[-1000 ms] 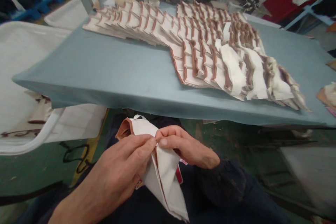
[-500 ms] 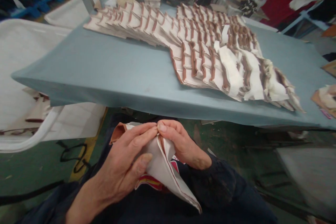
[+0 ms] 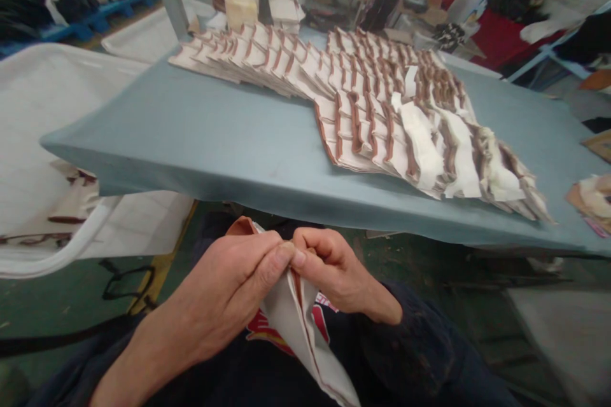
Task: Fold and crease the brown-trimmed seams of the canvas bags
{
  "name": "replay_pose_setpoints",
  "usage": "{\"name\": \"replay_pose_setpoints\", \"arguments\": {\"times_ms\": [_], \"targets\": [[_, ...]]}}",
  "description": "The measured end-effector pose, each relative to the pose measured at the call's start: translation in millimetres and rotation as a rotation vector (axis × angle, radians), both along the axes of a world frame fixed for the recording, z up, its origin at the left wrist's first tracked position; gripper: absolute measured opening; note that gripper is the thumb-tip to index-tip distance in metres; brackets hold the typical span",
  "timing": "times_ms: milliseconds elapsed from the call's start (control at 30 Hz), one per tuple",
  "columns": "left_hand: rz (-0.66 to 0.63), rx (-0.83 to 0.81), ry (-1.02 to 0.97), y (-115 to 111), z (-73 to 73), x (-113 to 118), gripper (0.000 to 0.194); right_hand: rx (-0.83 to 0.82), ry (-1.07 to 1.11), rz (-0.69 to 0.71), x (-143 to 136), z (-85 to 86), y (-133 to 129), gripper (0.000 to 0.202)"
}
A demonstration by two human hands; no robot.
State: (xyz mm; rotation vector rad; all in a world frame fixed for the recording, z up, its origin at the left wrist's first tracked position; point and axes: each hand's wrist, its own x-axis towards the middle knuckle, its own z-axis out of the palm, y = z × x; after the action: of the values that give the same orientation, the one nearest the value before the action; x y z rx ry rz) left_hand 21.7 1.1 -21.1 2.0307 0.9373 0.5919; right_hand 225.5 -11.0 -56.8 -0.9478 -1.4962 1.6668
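Fingers [image 3: 279, 259] of my left hand [image 3: 219, 286] and right hand [image 3: 341, 273] pinch a brown-edged pale folded piece [image 3: 284, 313] between me and the counter [image 3: 200, 133]. Should either pinch slacken, its layers could, I judge, slip out of line.
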Motion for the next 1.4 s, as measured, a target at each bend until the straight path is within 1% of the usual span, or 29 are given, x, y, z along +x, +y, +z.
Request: {"name": "replay_pose_setpoints", "arguments": {"times_ms": [133,233,367,467,533,567,667,700,767,833,900,933,967,1000,1100,1167,1233,1300,1400], "targets": [[0.002,0.024,-0.007,0,3.3,2,0.046,0.071,-0.141,0.099,9,10.2,7,0.047],[0.007,0.050,0.017,-2,7.0,5,0.046,0.162,-0.272,0.174,15,23.0,12,0.038],[0.058,0.061,0.055,-5,7.1,15,0.045,0.308,-0.462,0.207,20,41.6,16,0.032],[0.115,0.030,0.035,-7,3.6,22,0.046,0.399,-0.510,0.221,23,47.9,18,0.032],[0.132,-0.018,-0.043,-7,2.8,24,0.048,0.438,-0.485,0.230,24,46.9,16,0.032],[0.131,-0.058,-0.096,-6,3.4,24,0.049,0.425,-0.440,0.227,24,45.2,15,0.034],[0.126,-0.194,-0.239,-7,7.6,24,0.054,0.270,-0.192,0.160,17,38.0,9,0.047],[0.133,-0.221,-0.276,-7,8.6,25,0.057,0.217,-0.103,0.124,13,35.4,6,0.051],[0.187,-0.234,-0.353,-9,7.6,28,0.063,0.168,0.037,0.028,1,30.0,0,0.057],[0.285,-0.220,-0.443,-10,1.6,33,0.067,0.144,0.121,-0.095,-11,23.6,-4,0.061],[0.385,-0.203,-0.514,-9,-8.0,38,0.068,0.099,0.141,-0.227,-20,16.2,-6,0.063],[0.415,-0.202,-0.535,-8,-13.5,39,0.068,0.080,0.132,-0.267,-23,12.4,-6,0.064],[0.432,-0.211,-0.548,-7,-19.0,39,0.068,0.072,0.119,-0.277,-23,8.9,-5,0.063],[0.436,-0.231,-0.559,-6,-24.2,38,0.067,0.082,0.108,-0.259,-22,5.9,-4,0.062],[0.389,-0.314,-0.583,-4,-35.7,33,0.067,0.183,0.057,-0.102,-12,2.8,1,0.053],[0.342,-0.343,-0.590,-3,-38.3,29,0.067,0.275,-0.013,-0.015,-4,5.8,3,0.044],[0.304,-0.335,-0.595,-1,-36.3,26,0.068,0.381,-0.106,0.037,2,11.1,3,0.036],[0.250,-0.312,-0.598,1,-30.8,22,0.069,0.494,-0.195,0.061,5,16.7,4,0.033],[0.122,-0.260,-0.553,4,-22.3,15,0.070,0.610,-0.277,0.084,6,23.8,5,0.030]]}}
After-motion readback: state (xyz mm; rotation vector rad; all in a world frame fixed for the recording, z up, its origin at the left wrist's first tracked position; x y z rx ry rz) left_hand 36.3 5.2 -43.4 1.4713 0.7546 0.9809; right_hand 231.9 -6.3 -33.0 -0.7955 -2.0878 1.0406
